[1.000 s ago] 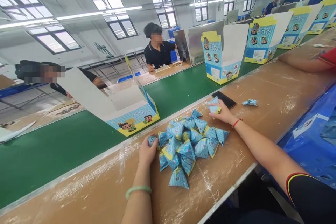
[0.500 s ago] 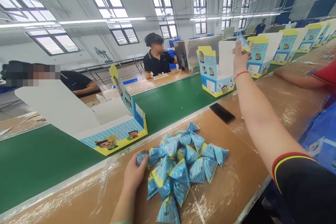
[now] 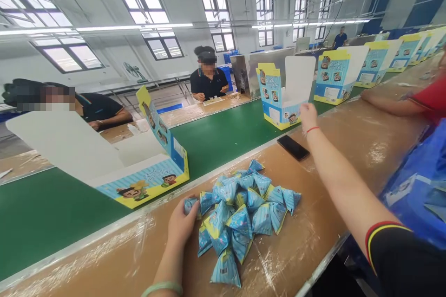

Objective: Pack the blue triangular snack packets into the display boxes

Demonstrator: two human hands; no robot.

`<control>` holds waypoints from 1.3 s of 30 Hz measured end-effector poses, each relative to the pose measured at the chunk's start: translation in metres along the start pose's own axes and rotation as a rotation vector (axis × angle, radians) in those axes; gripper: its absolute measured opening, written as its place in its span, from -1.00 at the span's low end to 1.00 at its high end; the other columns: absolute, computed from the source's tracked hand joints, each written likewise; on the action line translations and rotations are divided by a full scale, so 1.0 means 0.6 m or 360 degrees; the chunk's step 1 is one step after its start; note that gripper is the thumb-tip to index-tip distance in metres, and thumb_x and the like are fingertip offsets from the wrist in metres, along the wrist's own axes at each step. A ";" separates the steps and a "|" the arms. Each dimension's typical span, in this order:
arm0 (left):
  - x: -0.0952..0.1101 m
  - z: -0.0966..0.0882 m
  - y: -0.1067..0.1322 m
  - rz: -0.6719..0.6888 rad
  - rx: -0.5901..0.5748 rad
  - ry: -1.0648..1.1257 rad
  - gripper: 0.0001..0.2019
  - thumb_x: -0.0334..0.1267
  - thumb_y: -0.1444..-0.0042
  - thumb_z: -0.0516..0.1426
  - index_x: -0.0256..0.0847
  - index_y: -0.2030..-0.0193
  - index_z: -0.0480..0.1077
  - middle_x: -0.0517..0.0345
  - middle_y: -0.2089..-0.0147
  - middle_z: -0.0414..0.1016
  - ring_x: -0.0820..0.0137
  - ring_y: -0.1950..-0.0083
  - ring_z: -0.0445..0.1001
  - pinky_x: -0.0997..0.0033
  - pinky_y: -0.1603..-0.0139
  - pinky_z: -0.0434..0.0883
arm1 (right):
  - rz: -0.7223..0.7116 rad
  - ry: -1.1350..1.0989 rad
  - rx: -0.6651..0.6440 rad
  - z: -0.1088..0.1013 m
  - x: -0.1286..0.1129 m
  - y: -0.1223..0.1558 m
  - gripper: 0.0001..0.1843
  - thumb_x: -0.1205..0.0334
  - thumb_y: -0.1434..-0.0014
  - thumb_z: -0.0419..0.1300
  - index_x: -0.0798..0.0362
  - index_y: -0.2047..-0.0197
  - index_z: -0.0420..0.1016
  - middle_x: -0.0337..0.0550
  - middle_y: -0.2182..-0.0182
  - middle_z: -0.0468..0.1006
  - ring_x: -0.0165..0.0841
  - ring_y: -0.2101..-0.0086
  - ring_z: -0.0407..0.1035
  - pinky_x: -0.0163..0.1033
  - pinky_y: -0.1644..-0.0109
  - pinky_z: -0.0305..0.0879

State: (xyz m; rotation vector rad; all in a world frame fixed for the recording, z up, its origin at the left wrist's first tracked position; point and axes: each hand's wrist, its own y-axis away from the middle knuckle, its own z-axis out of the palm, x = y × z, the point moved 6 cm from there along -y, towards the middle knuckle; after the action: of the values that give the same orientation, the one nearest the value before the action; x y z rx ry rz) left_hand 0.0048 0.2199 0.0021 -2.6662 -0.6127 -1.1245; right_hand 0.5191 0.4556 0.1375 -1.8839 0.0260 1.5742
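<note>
My left hand (image 3: 183, 220) is closed around a blue snack packet (image 3: 190, 204) at the left edge of a pile. The pile of blue and yellow pyramid-shaped packets (image 3: 240, 209) lies on the brown tabletop. My right hand (image 3: 308, 117) is stretched out in front of the right side of an upright carton (image 3: 273, 95) with its white flap raised. No packet shows in this hand, and its fingers look loosely bent and apart. Another open carton (image 3: 146, 181), printed with cartoon figures, lies at the left, its white flap leaning out. The insides of both cartons are largely hidden.
A green conveyor belt (image 3: 223, 125) runs behind the brown table (image 3: 296, 241). A black phone (image 3: 293, 147) lies near the belt edge. More cartons (image 3: 333, 79) stand along the belt to the right. Co-workers sit across the belt, and a person's red sleeve (image 3: 432, 102) is at the right.
My right hand has come down from above the carton's right side, and the packet it held is out of sight. My left hand stays on its packet. The view has shifted slightly.
</note>
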 end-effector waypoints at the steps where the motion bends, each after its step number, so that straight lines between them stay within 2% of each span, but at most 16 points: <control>1: 0.000 -0.001 -0.001 -0.0002 0.0002 0.0005 -0.38 0.16 0.11 0.06 -0.18 0.00 0.48 -0.09 -0.02 0.62 -0.04 -0.06 0.55 0.03 -0.16 0.42 | 0.0000 0.0014 -0.0138 0.020 0.000 0.047 -0.55 -0.05 -0.24 0.09 0.15 0.02 0.45 -0.05 0.23 0.53 -0.30 0.16 0.45 -0.04 -0.02 0.46; 4: -0.002 -0.001 -0.006 -0.0008 -0.0006 0.0016 -0.41 0.14 0.11 0.09 -0.16 0.01 0.48 -0.06 0.00 0.63 -0.04 -0.03 0.56 0.05 -0.12 0.44 | -0.0074 -0.0015 -0.0711 0.091 0.006 0.205 -0.65 -0.07 -0.15 0.24 0.00 0.14 0.57 -0.08 0.19 0.63 -0.29 0.16 0.51 -0.05 -0.04 0.50; 6: -0.004 0.000 -0.010 -0.0004 -0.0018 0.0008 -0.44 0.13 0.09 0.09 -0.16 0.01 0.49 -0.05 0.02 0.64 -0.03 -0.01 0.57 0.06 -0.09 0.46 | -0.0144 -0.0042 -0.1041 0.125 0.012 0.294 -0.63 -0.03 0.04 0.42 -0.14 0.13 0.62 -0.16 0.10 0.65 -0.26 0.08 0.53 -0.06 -0.10 0.50; 7: -0.004 0.000 -0.011 0.0006 -0.0016 -0.0001 -0.45 0.12 0.08 0.09 -0.16 0.02 0.49 -0.05 0.04 0.65 -0.03 -0.01 0.57 0.07 -0.07 0.46 | -0.0168 -0.0051 -0.1169 0.136 0.015 0.327 -0.58 -0.01 0.12 0.48 -0.20 0.13 0.64 -0.20 0.08 0.65 -0.24 0.06 0.54 -0.05 -0.11 0.51; 9: -0.002 -0.001 -0.013 0.0043 0.0003 -0.0019 -0.49 0.10 0.05 0.10 -0.15 0.04 0.50 -0.04 0.07 0.65 -0.03 0.00 0.58 0.08 -0.04 0.48 | -0.0189 -0.0054 -0.1319 0.146 0.022 0.362 -0.60 0.03 0.12 0.50 -0.22 0.14 0.66 -0.24 0.11 0.66 -0.21 0.06 0.55 -0.03 -0.12 0.51; 12: -0.001 0.000 -0.015 0.0097 0.0015 -0.0030 -0.53 0.07 0.04 0.12 -0.14 0.06 0.50 -0.02 0.11 0.66 -0.01 0.02 0.58 0.10 -0.02 0.48 | -0.0188 -0.0019 -0.1363 0.146 0.037 0.365 -0.79 0.12 -0.05 0.42 -0.13 0.19 0.65 -0.23 0.18 0.66 -0.19 0.10 0.56 0.00 -0.09 0.50; 16: -0.001 0.003 -0.014 0.0076 0.0028 -0.0060 -0.54 0.07 0.02 0.12 -0.15 0.05 0.50 -0.04 0.11 0.65 0.00 0.03 0.58 0.08 -0.01 0.48 | -0.0195 0.0025 -0.1407 0.147 0.052 0.357 -0.83 0.18 -0.07 0.41 0.00 0.24 0.64 -0.12 0.19 0.65 -0.15 0.09 0.54 0.03 -0.14 0.45; 18: 0.003 0.005 -0.008 0.0081 0.0043 -0.0071 -0.54 0.05 0.00 0.11 -0.16 0.04 0.50 -0.06 0.08 0.64 0.00 0.01 0.57 0.07 -0.04 0.46 | -0.0193 0.0004 -0.1451 0.146 0.054 0.359 -0.74 0.12 -0.06 0.43 0.06 0.21 0.65 0.02 0.02 0.61 -0.09 -0.07 0.47 0.07 -0.28 0.33; 20: 0.010 0.008 -0.002 0.0116 0.0055 -0.0053 -0.56 0.02 -0.01 0.11 -0.18 0.04 0.49 -0.07 0.05 0.63 0.02 -0.02 0.56 0.08 -0.08 0.45 | -0.0197 -0.0050 -0.1493 0.146 0.053 0.356 -0.55 0.01 -0.03 0.46 0.08 0.07 0.65 0.12 -0.28 0.37 -0.02 -0.30 0.23 0.08 -0.42 0.12; 22: 0.014 0.011 0.002 0.0131 0.0056 -0.0022 -0.57 -0.01 -0.02 0.11 -0.19 0.03 0.48 -0.07 0.01 0.63 0.05 -0.04 0.56 0.10 -0.12 0.44 | -0.0224 -0.0085 -0.1547 0.152 0.049 0.348 -0.33 -0.12 0.00 0.46 0.02 -0.12 0.59 0.04 -0.48 0.02 -0.02 -0.43 -0.04 0.05 -0.49 -0.04; 24: 0.013 0.014 0.004 0.0103 0.0048 -0.0006 -0.56 -0.02 -0.02 0.11 -0.20 0.01 0.48 -0.07 -0.01 0.62 0.06 -0.05 0.56 0.10 -0.14 0.43 | -0.0243 -0.0060 -0.1694 0.169 0.047 0.344 -0.20 -0.23 0.00 0.43 -0.04 -0.24 0.51 -0.02 -0.51 -0.12 -0.03 -0.46 -0.15 0.02 -0.50 -0.08; 27: 0.008 0.013 0.005 0.0068 0.0052 -0.0001 -0.54 -0.01 -0.02 0.11 -0.22 0.00 0.47 -0.09 -0.02 0.62 0.06 -0.06 0.55 0.09 -0.15 0.42 | -0.0279 0.0088 -0.2059 0.197 0.054 0.357 -0.21 -0.30 -0.03 0.38 -0.03 -0.23 0.54 0.02 -0.48 0.02 -0.04 -0.44 -0.05 0.00 -0.50 -0.07; 29: 0.006 0.012 0.006 0.0073 0.0057 -0.0003 -0.54 -0.01 -0.02 0.10 -0.22 0.00 0.47 -0.09 -0.02 0.61 0.05 -0.07 0.55 0.08 -0.16 0.42 | -0.0344 0.0202 -0.2166 0.202 0.064 0.364 -0.27 -0.29 -0.04 0.38 -0.02 -0.16 0.59 0.03 -0.42 0.15 -0.03 -0.41 0.04 0.00 -0.50 -0.05; 31: 0.007 0.011 0.007 0.0078 0.0056 -0.0015 -0.54 0.00 -0.03 0.10 -0.22 0.00 0.48 -0.08 -0.01 0.62 0.06 -0.06 0.55 0.09 -0.16 0.43 | -0.0387 0.0273 -0.2118 0.194 0.074 0.361 -0.30 -0.27 -0.05 0.39 -0.01 -0.14 0.61 0.05 -0.39 0.20 -0.01 -0.40 0.06 0.04 -0.49 -0.04; 36: 0.013 0.006 0.008 0.0080 0.0045 -0.0051 -0.53 0.03 -0.03 0.09 -0.19 -0.01 0.49 -0.06 0.00 0.62 0.05 -0.05 0.56 0.10 -0.14 0.44 | -0.0471 0.0417 -0.1827 0.148 0.081 0.342 -0.39 -0.19 -0.08 0.39 -0.05 -0.13 0.62 0.05 -0.39 0.22 0.00 -0.37 0.11 0.11 -0.48 -0.01; 39: 0.010 0.002 0.000 0.0067 0.0034 -0.0044 -0.53 0.05 0.00 0.11 -0.18 0.03 0.50 -0.05 0.05 0.64 0.03 -0.01 0.57 0.10 -0.09 0.47 | -0.0532 0.0503 -0.1772 0.137 0.072 0.342 -0.28 -0.15 0.02 0.47 -0.05 -0.17 0.59 0.06 -0.42 0.16 0.01 -0.39 0.08 0.10 -0.47 0.00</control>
State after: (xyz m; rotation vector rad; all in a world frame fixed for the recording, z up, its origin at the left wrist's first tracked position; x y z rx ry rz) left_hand 0.0091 0.2220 0.0056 -2.6676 -0.5674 -1.0660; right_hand 0.3733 0.3546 -0.0015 -2.7240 -1.1726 1.0813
